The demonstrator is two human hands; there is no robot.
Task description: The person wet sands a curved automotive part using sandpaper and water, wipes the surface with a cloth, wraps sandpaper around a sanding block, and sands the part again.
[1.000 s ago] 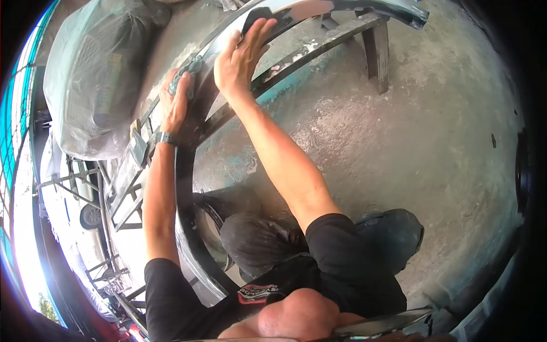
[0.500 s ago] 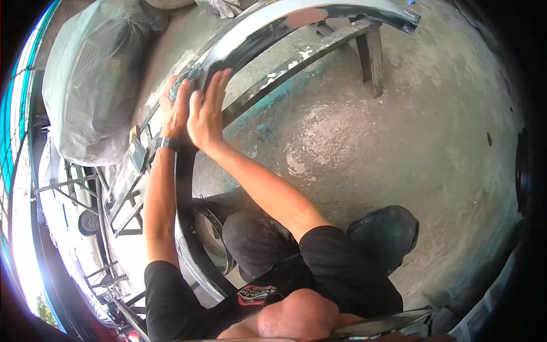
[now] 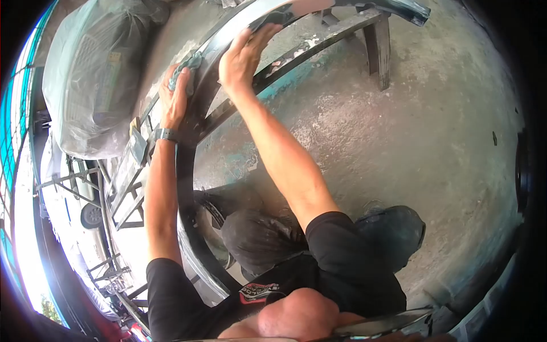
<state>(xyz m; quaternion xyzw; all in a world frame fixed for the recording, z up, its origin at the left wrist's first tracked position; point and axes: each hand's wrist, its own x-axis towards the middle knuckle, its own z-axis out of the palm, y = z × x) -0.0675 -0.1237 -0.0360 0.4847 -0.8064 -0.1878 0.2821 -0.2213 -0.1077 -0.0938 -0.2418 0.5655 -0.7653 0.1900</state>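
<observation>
A long curved panel, resembling a car bumper (image 3: 213,58), arcs across the view with black, grey and pale patches on it. My left hand (image 3: 173,97), with a watch on the wrist, grips a crumpled blue-green cloth (image 3: 194,64) at the panel's outer edge. Farther along the curve, my right hand (image 3: 240,61) lies against the panel's inner side, its fingers straight and holding nothing. The fingertips are partly hard to separate from the dark surface.
A stand with a long beam (image 3: 305,56) and a leg (image 3: 383,60) is under the panel. A large plastic-wrapped bundle (image 3: 85,85) stands to the left, near metal frames (image 3: 122,202). My knees (image 3: 256,239) are close below the panel.
My right hand has slid up and to the right along the panel, away from my left hand. My left hand stays nearly in place, and more of the cloth shows.
</observation>
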